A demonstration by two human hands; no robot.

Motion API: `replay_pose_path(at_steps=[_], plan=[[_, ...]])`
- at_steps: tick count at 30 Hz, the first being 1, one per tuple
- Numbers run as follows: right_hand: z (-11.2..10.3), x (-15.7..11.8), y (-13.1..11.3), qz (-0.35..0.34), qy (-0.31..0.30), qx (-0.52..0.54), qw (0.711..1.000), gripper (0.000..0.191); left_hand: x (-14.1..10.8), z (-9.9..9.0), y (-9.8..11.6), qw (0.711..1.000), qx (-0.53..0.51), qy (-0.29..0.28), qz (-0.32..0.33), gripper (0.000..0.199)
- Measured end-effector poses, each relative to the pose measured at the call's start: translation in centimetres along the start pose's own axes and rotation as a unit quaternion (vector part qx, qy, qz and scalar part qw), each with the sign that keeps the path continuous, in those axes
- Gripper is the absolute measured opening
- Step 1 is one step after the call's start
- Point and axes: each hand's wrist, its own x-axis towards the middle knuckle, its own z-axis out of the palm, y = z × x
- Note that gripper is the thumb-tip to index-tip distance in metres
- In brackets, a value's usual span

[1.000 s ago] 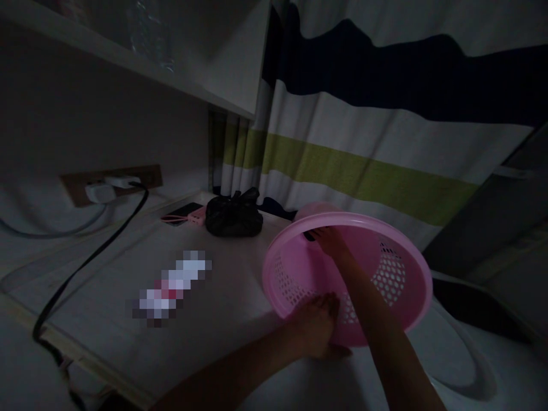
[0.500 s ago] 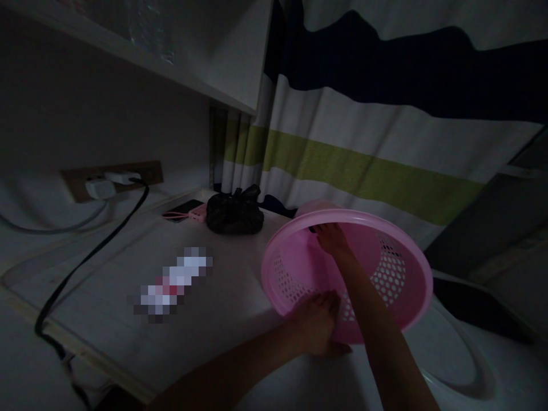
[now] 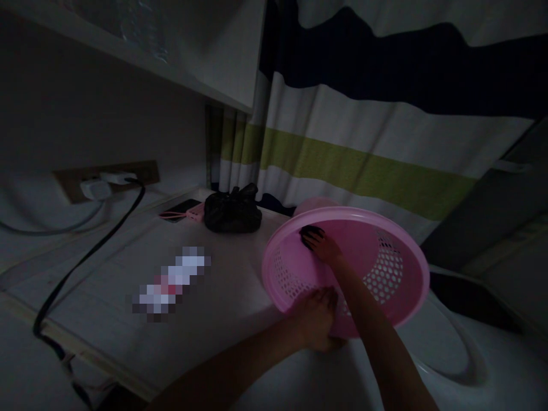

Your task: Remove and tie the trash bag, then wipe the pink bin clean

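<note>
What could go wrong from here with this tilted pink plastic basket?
The pink plastic basket may roll or tip if the left hand loses its near rim. In this dim light, the black item under the fingers of the right hand is hard to make out and could be fumbled. Swung left, the basket might bump the knotted black plastic bag.

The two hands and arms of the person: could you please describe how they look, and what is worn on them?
The left hand and the right hand wear no gloves. The left forearm and right forearm show no sleeve, watch or bracelet that I can make out. The light is too dim to tell rings or nail details.
</note>
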Motion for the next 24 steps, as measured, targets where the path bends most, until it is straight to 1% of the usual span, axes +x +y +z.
replay_pose_path(at_steps=[4, 8, 14, 18, 24], plan=[[0.3, 0.3, 0.6, -0.013, -0.02, -0.003, 1.0, 0.047, 0.0, 0.2, -0.1, 1.0, -0.002, 0.013, 0.001, 0.089], [-0.1, -0.2, 1.6, -0.017, -0.03, -0.005, 0.999, 0.046, 0.0, 0.5, -0.3, 1.0, 0.007, 0.023, 0.011, 0.093], [-1.6, -1.5, 3.2, 0.006, -0.019, -0.016, 1.0, 0.047, 0.1, 0.6, -0.2, 0.999, 0.015, 0.029, 0.012, 0.092], [-2.8, -1.4, 3.4, 0.018, -0.015, -0.019, 1.0, 0.047, 0.1, 0.4, -0.2, 0.999, 0.024, 0.022, 0.016, 0.092], [-4.6, -1.3, 3.4, 0.061, -0.013, -0.028, 0.998, 0.045, 0.0, 0.0, 0.0, 0.999, 0.032, 0.016, 0.013, 0.091]])
